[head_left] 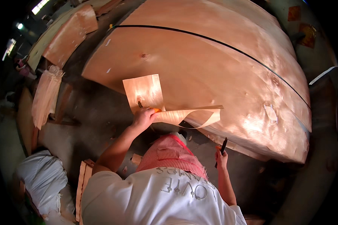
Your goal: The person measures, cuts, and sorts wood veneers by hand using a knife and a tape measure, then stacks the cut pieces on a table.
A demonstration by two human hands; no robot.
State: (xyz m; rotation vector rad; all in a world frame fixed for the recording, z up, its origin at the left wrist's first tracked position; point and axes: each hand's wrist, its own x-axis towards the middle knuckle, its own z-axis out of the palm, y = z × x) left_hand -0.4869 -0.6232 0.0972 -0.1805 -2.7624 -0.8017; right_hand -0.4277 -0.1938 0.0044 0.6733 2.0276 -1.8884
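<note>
My left hand (143, 118) is closed on thin wood veneer at the near left edge of a large stack. A squarish veneer piece (143, 88) with a dark knot mark stands up beyond the fingers. From the same grip a narrow curved veneer strip (206, 117) runs to the right and bows into a loop. Something small and orange (156, 110) shows at my left thumb; its kind is unclear. Lower right, my right hand (222, 159) grips a black knife (224, 145), its tip pointing up, apart from the veneer.
A big stack of veneer sheets (199, 63) fills the far side, with a black strap (214, 39) across it. Veneer offcuts (48, 95) and larger sheets (69, 35) lie at the left. A white sack (45, 178) sits lower left, near a wood strip (82, 187).
</note>
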